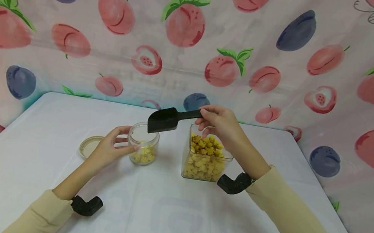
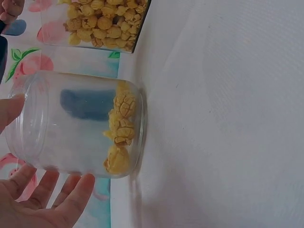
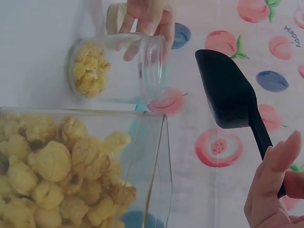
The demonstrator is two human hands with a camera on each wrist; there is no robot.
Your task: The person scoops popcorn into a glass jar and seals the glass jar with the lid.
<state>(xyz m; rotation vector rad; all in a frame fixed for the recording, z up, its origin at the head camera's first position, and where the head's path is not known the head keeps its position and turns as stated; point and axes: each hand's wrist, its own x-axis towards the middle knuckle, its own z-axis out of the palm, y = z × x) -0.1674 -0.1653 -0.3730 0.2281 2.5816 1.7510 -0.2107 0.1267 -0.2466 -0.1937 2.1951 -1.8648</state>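
Small round jar (image 1: 143, 143) upright on white surface (image 1: 163, 206), few yellow puffed pieces at bottom. Square clear container (image 1: 204, 157) just right of it, well filled with same pieces. Left hand (image 1: 110, 150) fingers curved round jar side. Right hand (image 1: 219, 122) fingers pinch black scoop (image 1: 167, 120) handle, blade above jar mouth; scoop contents hidden. Lid (image 1: 89, 146) partly behind left hand.

Your left hand (image 1: 108, 149) sits low, fingers (image 2: 57, 197) loosely curved in a side grip, forearm angled inward. Your right hand (image 1: 219, 123) is raised higher, fingers (image 3: 275, 166) pinched, wrist bent down. Both sleeves cream.
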